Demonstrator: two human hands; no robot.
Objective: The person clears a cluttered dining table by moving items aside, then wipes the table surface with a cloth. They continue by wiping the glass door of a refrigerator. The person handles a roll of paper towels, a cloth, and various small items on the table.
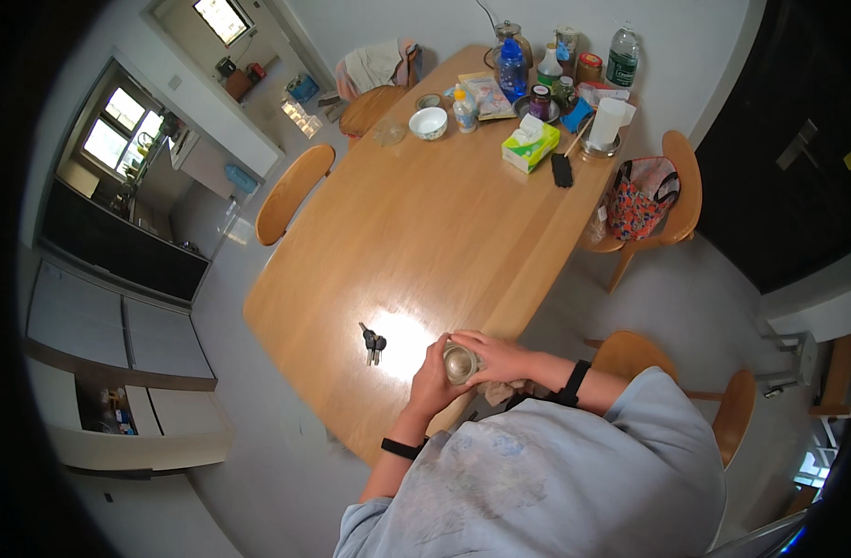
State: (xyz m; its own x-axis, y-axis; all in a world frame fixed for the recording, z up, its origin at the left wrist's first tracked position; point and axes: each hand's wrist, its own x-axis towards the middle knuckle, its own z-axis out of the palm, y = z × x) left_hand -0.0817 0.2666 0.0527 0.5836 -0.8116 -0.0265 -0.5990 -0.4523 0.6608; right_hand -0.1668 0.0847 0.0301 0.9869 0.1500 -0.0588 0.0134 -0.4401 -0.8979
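Observation:
Both hands are closed around a clear glass jar [460, 363] at the near edge of the wooden table [425, 230]. My left hand [432, 380] wraps its left side, and my right hand [499, 359] curves over its far and right sides. I look down into the round mouth of the jar; whether anything is inside cannot be told. A crumpled brownish cloth [499, 392] lies just below my right hand, partly hidden by the arm. To the left of the jar, a bunch of keys with black heads [373, 343] rests on the tabletop beside a bright glare.
At the table's far end stand a white bowl [428, 124], a tissue pack [530, 145], a blue bottle [512, 70], a paper roll [608, 122], a black brush [562, 171] and several jars. Wooden chairs [293, 195] flank the table; one holds a patterned bag [638, 202].

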